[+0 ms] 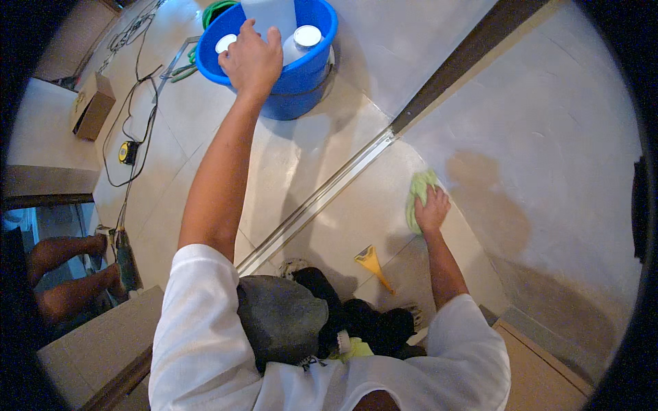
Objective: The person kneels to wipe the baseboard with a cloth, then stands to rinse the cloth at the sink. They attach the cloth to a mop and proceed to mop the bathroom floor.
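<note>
Seen from above by the person working, with a blue plastic bucket (291,101) as the landmark. Far to its left lies a small brown cardboard box (94,106). Between that box and the bucket, but lower down, a yellow-and-black tape measure (127,152) rests on the pale tiled floor (164,185) beside a loop of dark cable (145,130).

The bare left hand (255,60) is over the bucket's near left rim, fingers spread and thumb apart; whether it touches anything there, I cannot tell. Inside the bucket stand a tall pale container (271,11) and a white-capped bottle (307,38). So loaded, the bucket would probably be heavy to lift, and is best taken by opposite sides of its stiff rim.

Down and to the right of the bucket, past a metal floor track (315,195), a yellow scraper (370,264) lies flat. It looks light and rigid; the narrow handle is the place to hold it, away from the broad end.

Farther right of the bucket, also beyond the track, is a crumpled light-green cloth (419,182), pressed beneath the bare right hand (433,209). It should be light, limp and impossible to break; a flat palm or a bunched fold would control it.
</note>
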The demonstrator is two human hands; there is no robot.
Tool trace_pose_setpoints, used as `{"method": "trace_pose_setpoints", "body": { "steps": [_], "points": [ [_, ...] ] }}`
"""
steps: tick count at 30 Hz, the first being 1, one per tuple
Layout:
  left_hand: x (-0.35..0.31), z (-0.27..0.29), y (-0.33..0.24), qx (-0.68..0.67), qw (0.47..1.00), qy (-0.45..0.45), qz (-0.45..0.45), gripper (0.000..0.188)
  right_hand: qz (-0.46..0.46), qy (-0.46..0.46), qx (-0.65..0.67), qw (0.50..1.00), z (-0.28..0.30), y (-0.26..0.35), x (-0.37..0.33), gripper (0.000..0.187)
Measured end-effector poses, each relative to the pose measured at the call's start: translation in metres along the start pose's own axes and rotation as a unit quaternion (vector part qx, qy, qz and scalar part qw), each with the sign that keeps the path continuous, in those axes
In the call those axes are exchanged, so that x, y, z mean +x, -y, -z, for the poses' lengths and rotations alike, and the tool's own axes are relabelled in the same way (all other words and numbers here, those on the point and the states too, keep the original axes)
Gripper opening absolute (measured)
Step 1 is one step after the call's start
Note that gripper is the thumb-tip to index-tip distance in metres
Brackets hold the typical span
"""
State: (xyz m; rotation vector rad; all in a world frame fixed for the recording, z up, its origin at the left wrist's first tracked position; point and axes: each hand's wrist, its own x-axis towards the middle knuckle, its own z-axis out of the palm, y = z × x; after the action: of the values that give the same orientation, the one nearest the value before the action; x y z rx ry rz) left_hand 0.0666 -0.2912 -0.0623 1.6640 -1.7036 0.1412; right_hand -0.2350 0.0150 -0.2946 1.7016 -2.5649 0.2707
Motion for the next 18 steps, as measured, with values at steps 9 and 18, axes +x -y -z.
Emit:
{"method": "trace_pose_setpoints", "body": {
  "steps": [9, 18],
  "points": [
    [-0.007, 0.006, -0.003, 0.049, 0.999, -0.003, 0.005, 0.046, 0.13, 0.245, 0.027, 0.96, 0.027, -0.068, -0.122, 0.054],
    [-0.013, 0.027, -0.019, -0.009, 1.0, 0.004, 0.0, 0.042, 0.145, 0.203, 0.282, 0.926, 0.087, 0.012, -0.146, 0.051]
  ]
}}
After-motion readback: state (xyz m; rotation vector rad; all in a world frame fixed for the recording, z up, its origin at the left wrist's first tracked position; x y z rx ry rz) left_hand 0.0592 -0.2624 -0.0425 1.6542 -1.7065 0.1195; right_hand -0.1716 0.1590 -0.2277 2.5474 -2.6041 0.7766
